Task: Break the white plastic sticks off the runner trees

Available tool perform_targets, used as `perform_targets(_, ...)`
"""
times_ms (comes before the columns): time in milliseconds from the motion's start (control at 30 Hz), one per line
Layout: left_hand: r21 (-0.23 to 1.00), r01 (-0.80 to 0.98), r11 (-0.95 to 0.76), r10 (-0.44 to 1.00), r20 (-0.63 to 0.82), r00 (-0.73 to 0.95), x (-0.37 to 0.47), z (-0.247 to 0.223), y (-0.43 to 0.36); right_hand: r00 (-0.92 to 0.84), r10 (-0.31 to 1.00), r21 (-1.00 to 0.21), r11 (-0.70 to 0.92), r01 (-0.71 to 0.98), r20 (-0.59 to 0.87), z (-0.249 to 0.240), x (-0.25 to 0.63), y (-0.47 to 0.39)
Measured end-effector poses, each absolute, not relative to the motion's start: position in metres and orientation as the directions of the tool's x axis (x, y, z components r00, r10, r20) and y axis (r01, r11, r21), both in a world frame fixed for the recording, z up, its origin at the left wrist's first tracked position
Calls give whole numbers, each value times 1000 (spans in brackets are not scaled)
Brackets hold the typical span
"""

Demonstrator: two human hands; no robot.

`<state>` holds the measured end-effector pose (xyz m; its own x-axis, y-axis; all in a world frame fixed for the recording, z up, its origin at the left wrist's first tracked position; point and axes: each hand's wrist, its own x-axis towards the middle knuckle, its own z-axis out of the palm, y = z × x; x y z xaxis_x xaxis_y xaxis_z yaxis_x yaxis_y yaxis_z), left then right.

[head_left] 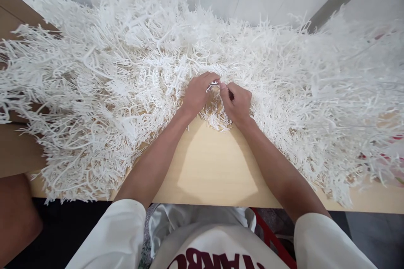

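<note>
The hands (pixel 197 93) pinch a white sprig (pixel 213 84) amid heaped white strands (pixel 126 59).

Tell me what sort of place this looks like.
Probably a small workroom, perhaps in a home, though I can't be sure. White branching pieces lie heaped across a pale table, with what look like cardboard boxes at the left.

Strands (pixel 94 71) on the table (pixel 217 164)
</note>
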<state>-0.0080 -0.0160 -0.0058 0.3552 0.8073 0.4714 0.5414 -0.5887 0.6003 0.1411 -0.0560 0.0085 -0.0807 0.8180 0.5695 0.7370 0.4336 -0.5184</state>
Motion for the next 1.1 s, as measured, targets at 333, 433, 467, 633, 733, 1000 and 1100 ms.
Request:
perform_targets(333, 638, 563, -526, 843, 479, 245, -6, -4, -16, -97, 778, -540, 514, 667, 621, 6, 143, -68)
perform_targets(433, 705, 503, -499, 861, 467, 199, -6, -2, -14, -82, 801, -589, 501, 634, 593, 5, 142, -68)
perform_targets(467, 729, 460, -506, 861, 455, 226, -5, -1, -14, -11, 811, -631, 464, 621, 585, 5, 141, -66)
perform_targets(633, 888, 195, -416, 897, 365, 249, -2, 0, -16, 221, 786, -727, 373, 576, 578, 8, 143, -50)
perform_targets(733, 929, 62, -365, 907, 339, 251, -4, 1, -16, 103, 809, -668, 397, 630, 578, 10, 143, -48)
perform_targets(1000, 949, 17, -314, 909, 296, 293, -8, 7, -23, -110, 825, -592, 484, 645, 555, 2, 141, -46)
perform_targets(1100, 927, 70, -369, 874, 320, 367, -10, 4, -23, -56, 833, -640, 464, 612, 550, 3, 142, -46)
